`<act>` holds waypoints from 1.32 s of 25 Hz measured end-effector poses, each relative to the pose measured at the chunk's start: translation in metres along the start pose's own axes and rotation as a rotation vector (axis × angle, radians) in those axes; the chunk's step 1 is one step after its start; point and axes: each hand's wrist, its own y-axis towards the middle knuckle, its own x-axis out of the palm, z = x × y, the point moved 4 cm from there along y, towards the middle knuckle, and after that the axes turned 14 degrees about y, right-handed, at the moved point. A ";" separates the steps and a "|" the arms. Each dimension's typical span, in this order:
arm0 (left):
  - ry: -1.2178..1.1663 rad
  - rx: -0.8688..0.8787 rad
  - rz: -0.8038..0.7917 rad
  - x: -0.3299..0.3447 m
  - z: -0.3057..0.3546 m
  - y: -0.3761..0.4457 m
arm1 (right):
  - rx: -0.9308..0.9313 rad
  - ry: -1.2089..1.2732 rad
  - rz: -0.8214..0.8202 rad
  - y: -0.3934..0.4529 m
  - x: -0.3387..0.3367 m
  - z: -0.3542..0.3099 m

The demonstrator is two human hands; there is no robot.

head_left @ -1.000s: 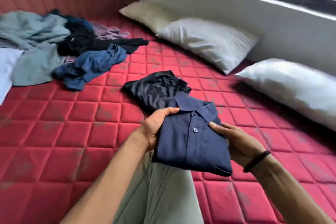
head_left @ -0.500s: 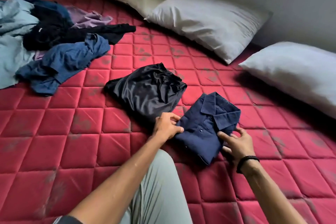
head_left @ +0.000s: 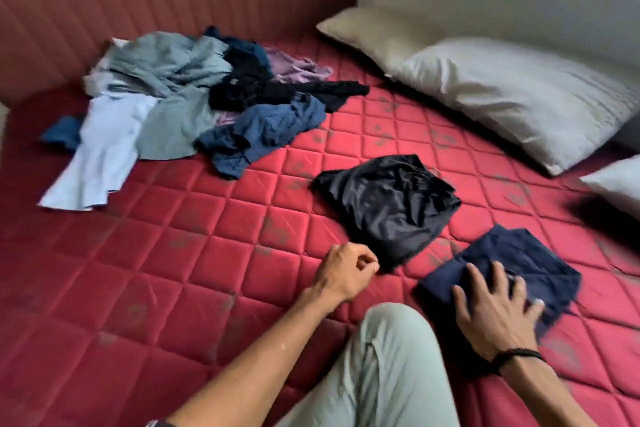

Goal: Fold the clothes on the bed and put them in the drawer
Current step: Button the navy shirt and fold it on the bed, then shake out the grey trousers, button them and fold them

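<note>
R hand point(head_left: 496, 310) lies flat, fingers spread, on the folded navy shirt point(head_left: 512, 263) at the near right of the red bed point(head_left: 180, 253). L hand point(head_left: 346, 270) sits loosely curled just beside the folded black garment point(head_left: 388, 208); blur hides whether it touches, prob. holding nothing. Unfolded clothes pile point(head_left: 194, 104) far left. Pillows point(head_left: 502, 97) along the wall.

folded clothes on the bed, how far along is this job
Done: a black garment and a navy shirt lie folded on the red mattress. In hand: the right hand presses flat on the navy shirt; the left hand holds nothing. Left: the unfolded pile at the far side. No drawer is in view.
</note>
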 end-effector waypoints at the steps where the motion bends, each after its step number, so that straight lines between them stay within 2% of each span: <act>1: 0.019 -0.062 0.041 -0.009 -0.026 -0.006 | -0.093 0.044 0.088 0.003 -0.008 -0.023; 3: 0.059 -0.207 0.124 -0.029 -0.078 -0.015 | -0.331 0.190 0.144 0.013 -0.009 -0.081; 5: 0.143 -0.330 0.194 -0.054 -0.125 -0.024 | -0.532 0.325 -0.069 0.021 0.008 -0.161; 8: 0.286 -0.409 0.270 -0.093 -0.185 -0.027 | -0.706 0.336 -0.457 0.025 0.057 -0.281; 10: 0.388 -0.482 0.306 -0.124 -0.226 -0.025 | -0.740 0.269 -0.541 0.041 0.096 -0.347; 13: 0.469 -0.588 0.288 -0.157 -0.285 -0.025 | -0.712 0.290 -0.448 0.082 0.136 -0.430; 16: 0.576 -0.553 0.293 -0.162 -0.323 -0.028 | -0.737 0.177 -0.270 0.112 0.162 -0.490; 19: 0.626 -0.544 0.354 -0.175 -0.359 -0.019 | -1.008 0.015 -0.033 0.101 0.182 -0.536; 21: 0.595 -0.647 0.399 -0.200 -0.390 -0.010 | -1.209 -0.059 0.082 0.096 0.196 -0.570; 22: 0.580 -0.693 0.409 -0.208 -0.405 -0.007 | -1.249 -0.100 0.132 0.100 0.201 -0.589; 24: 0.586 -0.719 0.428 -0.211 -0.421 -0.006 | -1.201 -0.138 0.111 0.116 0.208 -0.633; 26: 0.604 -0.696 0.521 -0.208 -0.422 -0.006 | -1.101 -0.220 0.052 0.139 0.211 -0.669; 27: 0.604 -0.688 0.582 -0.207 -0.421 -0.007 | -1.049 -0.199 0.003 0.148 0.210 -0.679; 29: 0.562 -0.634 0.707 -0.207 -0.421 -0.012 | -0.937 0.012 -0.050 0.162 0.205 -0.682; 31: 0.446 -0.514 0.825 -0.208 -0.418 -0.017 | -0.909 0.178 -0.114 0.150 0.189 -0.676; 33: 0.175 -0.527 0.955 -0.223 -0.420 -0.025 | -0.992 0.170 -0.253 0.110 0.182 -0.652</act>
